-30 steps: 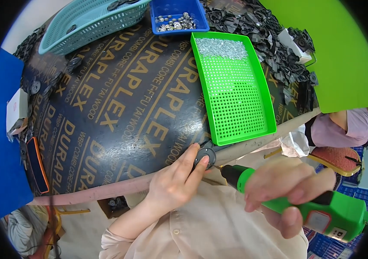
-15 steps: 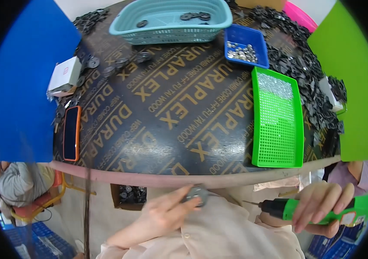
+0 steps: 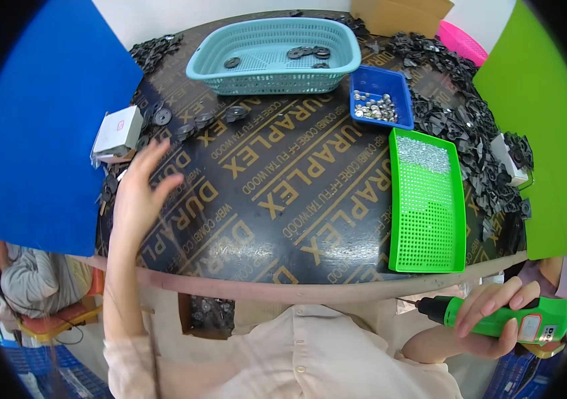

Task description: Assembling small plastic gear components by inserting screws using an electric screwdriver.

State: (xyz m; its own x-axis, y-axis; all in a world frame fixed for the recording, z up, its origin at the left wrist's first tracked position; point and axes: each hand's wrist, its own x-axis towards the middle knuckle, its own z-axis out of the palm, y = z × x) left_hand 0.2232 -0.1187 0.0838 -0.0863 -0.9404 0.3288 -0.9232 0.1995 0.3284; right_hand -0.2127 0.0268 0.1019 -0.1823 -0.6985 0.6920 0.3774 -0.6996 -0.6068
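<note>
My left hand (image 3: 136,199) reaches over the left side of the table, empty, with thumb and fingers apart. Just beyond its fingertips are several round black discs (image 3: 203,120) and a small white box (image 3: 118,132). My right hand (image 3: 496,312) is closed around a green and black electric screwdriver (image 3: 451,310), held off the table's front edge at the right. Its thin bit points left, and nothing is against the tip. My left forearm covers the place where the phone lay.
A light-blue basket (image 3: 270,85) with a few discs stands at the back. A blue tray (image 3: 382,74) of shiny metal parts and a green tray (image 3: 427,266) of small silvery pieces are right of centre. Black parts (image 3: 466,133) are heaped along the right. Below the edge is a parts box (image 3: 187,312).
My left hand has moved from near my chest out to the far left of the table. The round grey part it held is gone from it. My right hand keeps the screwdriver.
</note>
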